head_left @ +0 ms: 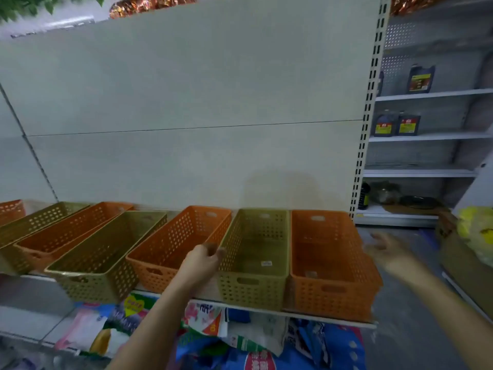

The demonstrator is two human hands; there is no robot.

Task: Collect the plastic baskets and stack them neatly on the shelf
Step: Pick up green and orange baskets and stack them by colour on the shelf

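Several plastic baskets, orange and olive, stand in a row on the white shelf (320, 316). My left hand (201, 263) reaches between the middle orange basket (170, 252) and the olive basket (256, 263). Its curled fingers and thumb pinch the olive basket's left rim. Right of that olive basket, at the shelf's end, stands another orange basket (330, 265). My right hand (386, 251) is blurred, hovering in the air just right of this basket with fingers spread, holding nothing. Further left stand another olive basket (104, 265) and more orange and olive ones.
Bags of goods (240, 343) lie packed on the lower shelf under the baskets. A cardboard box with a yellow bag (474, 236) stands on the floor at the right. Behind it, shelves hold dark bottles (397, 125). A plain back panel rises behind the baskets.
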